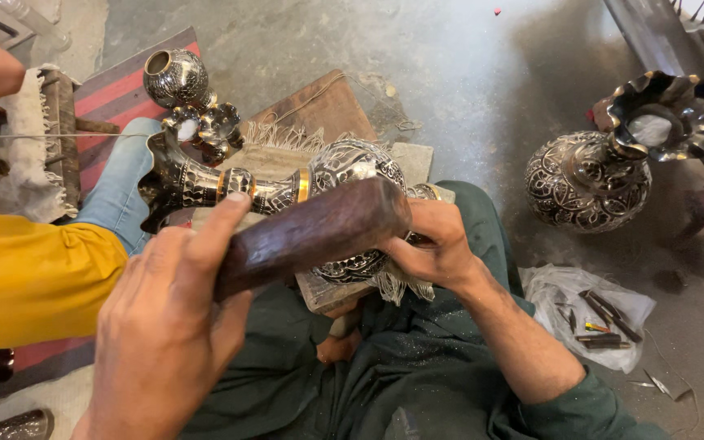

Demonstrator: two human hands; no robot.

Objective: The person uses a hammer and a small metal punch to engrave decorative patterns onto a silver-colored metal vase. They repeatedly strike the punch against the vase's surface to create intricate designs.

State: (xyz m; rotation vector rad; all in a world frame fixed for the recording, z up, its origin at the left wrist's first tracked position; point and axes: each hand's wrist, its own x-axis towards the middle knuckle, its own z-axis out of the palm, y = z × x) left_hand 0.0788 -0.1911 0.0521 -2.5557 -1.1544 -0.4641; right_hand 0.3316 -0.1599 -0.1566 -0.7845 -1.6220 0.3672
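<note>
While a co-worker in a yellow sleeve (30,273) and blue jeans (120,191) sits at far left, the person's left hand (165,326) comes first: fingers curled shut around the lower end of a dark wooden mallet (311,232), thumb laid along the shaft. The mallet slants up to the right, its blunt end just over the belly of an engraved metal vase (344,167). That vase lies on its side across a small wooden block (327,289) over the person's lap, flared mouth pointing left, gold bands on the neck, round body toward the right. Behind it, upper left, a smaller engraved vase (177,77) lies on a red striped mat (112,94). The right hand (429,240) is closed tight against the vase's lower right side, fingers pinched together on something thin and dark; cannot tell what it is. Dark green trousers (417,367) fill the bottom. Further right, a clear plastic bag (588,314) with several dark metal punches (605,322) lies on the concrete floor (450,73). Far right, a second large engraved vase (592,179) with a scalloped rim stands well apart.
</note>
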